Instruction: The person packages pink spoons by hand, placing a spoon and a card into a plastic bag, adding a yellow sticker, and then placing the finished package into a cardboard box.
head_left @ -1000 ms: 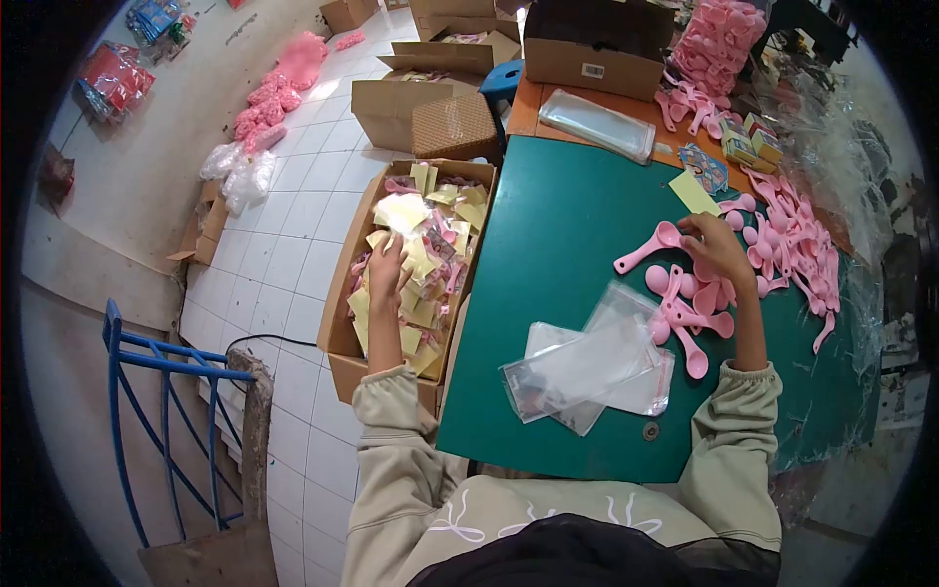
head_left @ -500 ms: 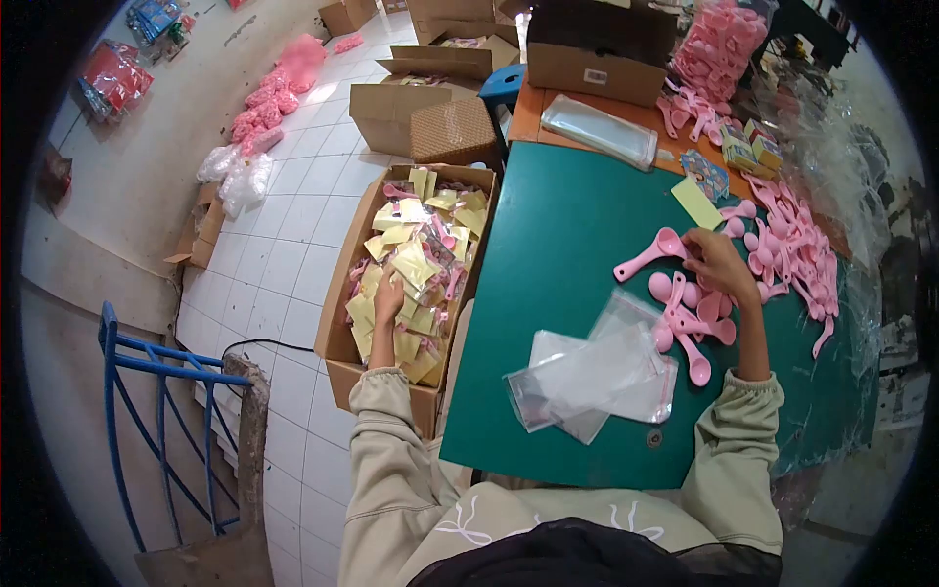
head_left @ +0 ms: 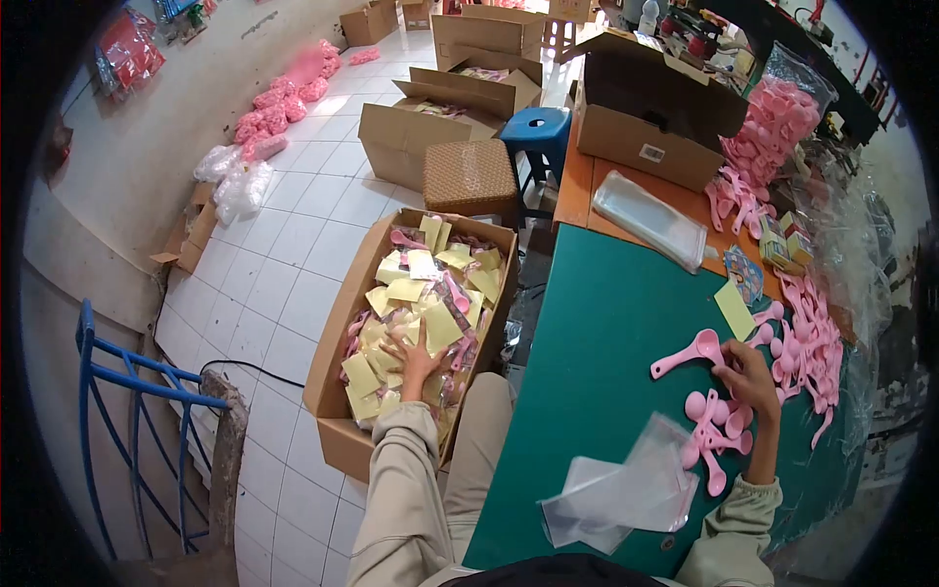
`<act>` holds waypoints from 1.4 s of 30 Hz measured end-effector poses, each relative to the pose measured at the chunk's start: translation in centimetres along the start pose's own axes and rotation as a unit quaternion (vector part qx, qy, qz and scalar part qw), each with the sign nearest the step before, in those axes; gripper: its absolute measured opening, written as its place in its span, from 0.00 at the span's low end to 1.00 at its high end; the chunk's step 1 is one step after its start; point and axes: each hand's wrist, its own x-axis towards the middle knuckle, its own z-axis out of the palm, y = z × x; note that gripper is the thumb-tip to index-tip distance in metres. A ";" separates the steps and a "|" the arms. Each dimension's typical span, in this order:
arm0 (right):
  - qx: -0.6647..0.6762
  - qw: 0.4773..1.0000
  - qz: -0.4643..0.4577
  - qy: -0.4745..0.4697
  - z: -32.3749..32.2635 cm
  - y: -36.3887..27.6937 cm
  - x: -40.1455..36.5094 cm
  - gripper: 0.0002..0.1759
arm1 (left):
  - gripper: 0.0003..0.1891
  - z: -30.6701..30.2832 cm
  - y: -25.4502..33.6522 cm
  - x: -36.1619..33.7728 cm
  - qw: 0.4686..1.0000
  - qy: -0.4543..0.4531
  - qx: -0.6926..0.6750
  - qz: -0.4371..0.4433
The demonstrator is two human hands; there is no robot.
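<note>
My left hand (head_left: 415,360) lies with spread fingers on the yellow-carded packets (head_left: 403,291) that fill a cardboard box (head_left: 337,430) on the floor side. Over the green table (head_left: 548,362), my right hand (head_left: 748,376) is bent with its fingertips at the cup end of a pink spoon (head_left: 688,354); whether it grips the spoon is unclear. Just below it is a small group of pink spoons (head_left: 712,436). Clear plastic bags (head_left: 616,494) overlap near the table's front edge. A yellow card (head_left: 734,310) lies above my right hand.
A large pile of pink spoons (head_left: 810,342) covers the table's right side. Behind are a stack of clear sleeves (head_left: 649,219), an open carton (head_left: 646,117) and small boxes (head_left: 785,243). A blue stool (head_left: 536,127) and woven stool (head_left: 471,176) stand beyond the packet box. Blue metal rails (head_left: 147,377) are at left.
The view has shifted, so the table sits lower and further right. My left hand has opened flatter over the packets. My right hand remains by the pink spoon.
</note>
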 end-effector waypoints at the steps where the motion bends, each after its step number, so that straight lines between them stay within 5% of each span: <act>1: -0.008 1.000 0.008 0.004 0.1 -0.3 0.0 0.11 | 0.49 -1.0 1.6 -0.2 1.000 -0.011 -0.001 -0.026; 16: -0.048 0.997 0.049 0.024 0.6 -0.9 0.4 0.12 | 0.48 0.4 11.0 9.9 0.999 -0.005 -0.011 0.046; 20: -0.048 0.996 0.065 0.023 0.6 -1.3 0.7 0.12 | 0.44 2.7 9.6 13.8 0.941 0.095 -0.137 0.296; 24: -0.052 0.996 0.062 0.021 0.6 -1.6 0.7 0.11 | 0.38 -2.0 11.4 9.0 0.962 0.105 0.076 0.240; 28: -0.048 0.997 0.053 0.031 0.6 -1.6 0.9 0.11 | 0.39 -0.2 8.1 5.3 0.981 0.000 0.068 0.180; 37: -0.032 0.998 0.041 0.037 0.8 -1.2 0.5 0.11 | 0.37 1.8 4.4 -2.1 0.987 -0.027 0.065 0.142; 40: -0.037 0.998 0.041 0.038 0.8 -1.3 0.5 0.10 | 0.36 0.2 2.8 -5.4 0.976 0.069 0.081 0.189; 42: -0.043 0.998 0.038 0.037 0.8 -1.0 0.4 0.10 | 0.36 -1.7 1.1 -7.7 0.975 0.138 0.093 0.147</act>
